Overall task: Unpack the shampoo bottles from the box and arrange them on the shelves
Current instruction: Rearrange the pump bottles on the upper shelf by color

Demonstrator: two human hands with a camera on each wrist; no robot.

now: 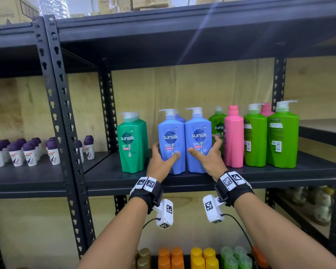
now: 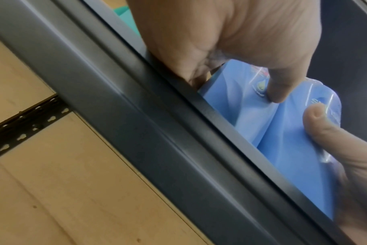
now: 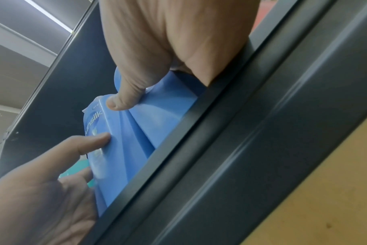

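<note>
A dark metal shelf (image 1: pixel 241 176) before a plywood wall is carrying upright shampoo bottles. The left hand (image 1: pixel 160 162) and right hand (image 1: pixel 208 156) are each cupping one blue bottle (image 1: pixel 171 140) (image 1: pixel 197 140), thumbs in front, apparently squaring the touching pair into the row.
</note>
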